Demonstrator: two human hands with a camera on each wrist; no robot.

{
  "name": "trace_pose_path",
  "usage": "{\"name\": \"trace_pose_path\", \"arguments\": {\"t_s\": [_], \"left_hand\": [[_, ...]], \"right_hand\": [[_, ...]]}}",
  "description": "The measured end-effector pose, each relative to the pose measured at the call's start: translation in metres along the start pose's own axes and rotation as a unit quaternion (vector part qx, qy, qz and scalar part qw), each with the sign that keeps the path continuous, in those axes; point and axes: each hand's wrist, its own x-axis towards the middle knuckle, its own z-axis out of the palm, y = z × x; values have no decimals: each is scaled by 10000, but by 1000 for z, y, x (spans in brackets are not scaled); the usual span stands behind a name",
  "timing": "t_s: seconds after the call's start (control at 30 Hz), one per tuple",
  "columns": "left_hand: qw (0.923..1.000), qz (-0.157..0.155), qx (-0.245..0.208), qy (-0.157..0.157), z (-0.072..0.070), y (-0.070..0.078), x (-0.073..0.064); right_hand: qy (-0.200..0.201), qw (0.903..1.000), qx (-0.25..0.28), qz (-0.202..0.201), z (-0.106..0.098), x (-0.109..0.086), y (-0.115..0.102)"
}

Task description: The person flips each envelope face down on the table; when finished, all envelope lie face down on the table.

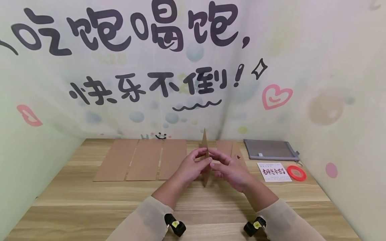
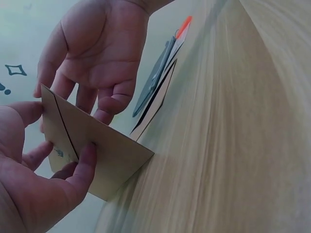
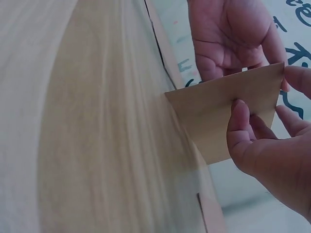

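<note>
A brown kraft envelope stands upright on edge between my two hands, its lower corner right at the table. Its left face, with a flap line and a small print, shows in the left wrist view; the other face is plain. My left hand holds it from the left, thumb pressed on the flap side and fingers at the edge. From the right, my right hand grips it with the thumb on the plain face and a fingertip at the upper corner.
Three brown envelopes lie in a row at the back left. Another flapped envelope lies behind my right hand. Farther right are a grey zip pouch, a white printed card and a red ring. A printed curtain borders the table.
</note>
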Motion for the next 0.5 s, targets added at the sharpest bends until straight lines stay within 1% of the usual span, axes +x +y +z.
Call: {"name": "trace_pose_path", "arguments": {"t_s": [0.13,0.27,0.4,0.5], "left_hand": [[9998,110,-159,99,-1,-1,2],[9989,283,-187,312,-4,0,4],[9971,441,-163,593,-7,2,6],[9961,396,-29,788,-10,1,8]], "right_hand": [[-149,9997,39,185,0,2,5],[-238,9991,124,336,-2,2,8],[-124,9985,249,479,-8,4,12],[93,9974,362,612,-14,6,14]]}}
